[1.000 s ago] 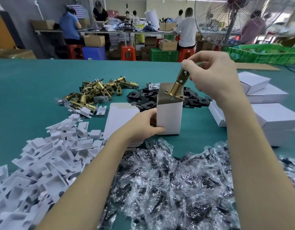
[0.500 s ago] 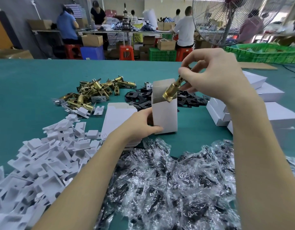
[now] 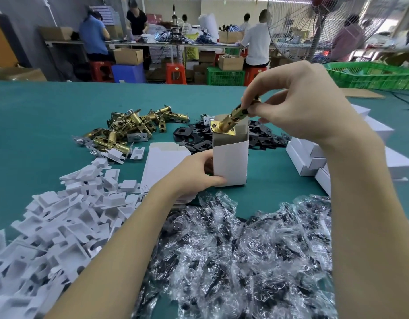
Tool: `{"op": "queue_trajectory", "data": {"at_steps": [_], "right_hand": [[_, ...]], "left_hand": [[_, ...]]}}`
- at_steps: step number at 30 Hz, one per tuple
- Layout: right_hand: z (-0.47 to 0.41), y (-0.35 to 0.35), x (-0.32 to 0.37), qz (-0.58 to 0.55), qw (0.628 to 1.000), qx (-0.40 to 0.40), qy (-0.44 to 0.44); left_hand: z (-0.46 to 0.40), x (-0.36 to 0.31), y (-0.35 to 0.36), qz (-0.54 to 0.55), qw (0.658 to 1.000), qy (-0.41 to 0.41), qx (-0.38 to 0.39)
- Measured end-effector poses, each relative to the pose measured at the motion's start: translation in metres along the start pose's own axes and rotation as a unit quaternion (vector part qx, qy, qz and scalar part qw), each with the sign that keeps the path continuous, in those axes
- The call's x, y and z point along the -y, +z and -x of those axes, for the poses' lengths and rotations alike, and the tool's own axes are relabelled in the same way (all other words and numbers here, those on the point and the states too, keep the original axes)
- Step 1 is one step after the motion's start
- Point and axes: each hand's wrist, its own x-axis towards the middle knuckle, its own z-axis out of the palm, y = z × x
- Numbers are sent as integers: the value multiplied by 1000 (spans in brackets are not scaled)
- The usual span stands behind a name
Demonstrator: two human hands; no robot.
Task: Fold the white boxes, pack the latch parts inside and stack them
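Observation:
An open white box [image 3: 231, 160] stands upright on the green table. My left hand [image 3: 196, 172] grips its lower left side. My right hand [image 3: 297, 104] pinches a brass latch [image 3: 231, 122] by its tail end, tilted, with the faceplate end at the box's open top. A pile of brass latches [image 3: 132, 127] lies at the back left. Black plates [image 3: 194, 137] lie behind the box. Flat unfolded white boxes [image 3: 164, 160] lie under my left wrist. Closed white boxes [image 3: 314, 157] are stacked at the right.
White card inserts [image 3: 60, 224] cover the near left. Clear bags with black parts [image 3: 244, 256] fill the near middle. A green crate [image 3: 371, 74] and a standing fan [image 3: 318, 26] are at the back right. People work at benches behind the table.
My right hand has tilted the brass latch and lowered it, bringing its faceplate end to the box's open top. My left hand still holds the box.

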Motion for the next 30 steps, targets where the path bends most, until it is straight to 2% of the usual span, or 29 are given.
{"op": "queue_trajectory", "data": {"at_steps": [5,12,21,26,30], "right_hand": [[-2,2,-2,23,999,21,23],[-1,-1,-5,53,998,5,44],[-7,52,6,132,981,119,72],[-7,60,4,132,974,162,88],[-6,66,2,146,956,235,100]], "left_hand": [[1,0,0,10,1000,0,3],[1,-1,1,11,1000,4,1],[0,-2,2,12,1000,4,-4],[-1,-2,3,5,1000,1,3],[-1,-2,4,2,1000,5,1]]}}
